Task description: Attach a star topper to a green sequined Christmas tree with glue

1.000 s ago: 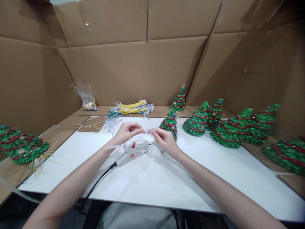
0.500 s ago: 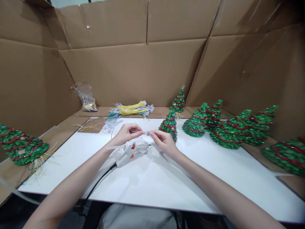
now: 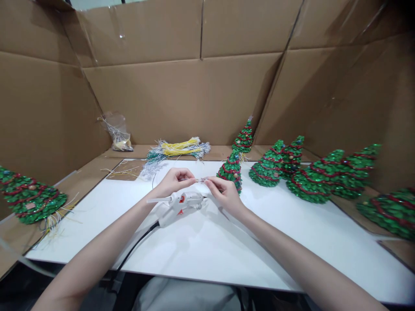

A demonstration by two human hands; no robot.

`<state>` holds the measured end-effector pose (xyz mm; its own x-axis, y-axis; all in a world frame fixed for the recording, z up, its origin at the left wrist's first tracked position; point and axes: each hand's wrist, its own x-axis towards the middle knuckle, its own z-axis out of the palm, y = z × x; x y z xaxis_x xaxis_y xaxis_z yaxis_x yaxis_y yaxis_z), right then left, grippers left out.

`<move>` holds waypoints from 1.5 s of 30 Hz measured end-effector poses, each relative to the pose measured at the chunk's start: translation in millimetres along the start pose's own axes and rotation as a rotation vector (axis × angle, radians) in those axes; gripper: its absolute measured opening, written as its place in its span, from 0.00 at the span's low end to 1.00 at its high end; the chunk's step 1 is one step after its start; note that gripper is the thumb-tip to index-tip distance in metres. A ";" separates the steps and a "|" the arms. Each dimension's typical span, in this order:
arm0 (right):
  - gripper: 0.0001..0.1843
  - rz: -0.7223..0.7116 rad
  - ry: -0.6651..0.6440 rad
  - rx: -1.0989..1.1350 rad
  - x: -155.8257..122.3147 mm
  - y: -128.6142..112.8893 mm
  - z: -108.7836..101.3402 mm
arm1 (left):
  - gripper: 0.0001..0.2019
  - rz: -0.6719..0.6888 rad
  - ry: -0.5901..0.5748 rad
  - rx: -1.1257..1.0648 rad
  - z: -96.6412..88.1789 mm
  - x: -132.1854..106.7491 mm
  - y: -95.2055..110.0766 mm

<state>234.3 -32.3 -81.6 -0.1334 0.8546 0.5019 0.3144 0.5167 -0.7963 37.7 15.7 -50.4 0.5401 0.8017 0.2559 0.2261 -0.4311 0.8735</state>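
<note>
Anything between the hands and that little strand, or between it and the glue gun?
Nothing visible. The left hand and right hand pinch the strand at its ends; the glue gun lies just beneath, open air between.

At the middle of the white board [image 3: 227, 255], the left hand [image 3: 173, 181] and right hand [image 3: 224, 193] pinch a small wire piece [image 3: 200, 179] between their fingertips, just above a white glue gun [image 3: 181, 203]. A small sequin tree [image 3: 231, 169] stands at two o'clock from the hands, and a yellow wire bundle [image 3: 179, 148] lies at twelve.
</note>
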 end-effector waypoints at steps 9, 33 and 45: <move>0.18 -0.007 -0.055 -0.029 0.6 -2.7 -2.5 | 0.14 0.075 -0.050 0.089 -4.9 -3.5 10.3; 0.18 -0.035 -0.073 -0.096 0.4 0.1 -3.1 | 0.16 0.029 -0.063 0.085 0.3 -0.2 -1.3; 0.19 -0.040 -0.080 -0.109 -0.9 2.0 -3.4 | 0.18 0.022 -0.070 0.091 -0.4 -0.8 -1.5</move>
<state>238.2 -32.2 -82.5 -0.2213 0.8372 0.5002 0.4069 0.5454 -0.7328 36.6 15.8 -51.8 0.6000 0.7625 0.2420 0.2848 -0.4863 0.8261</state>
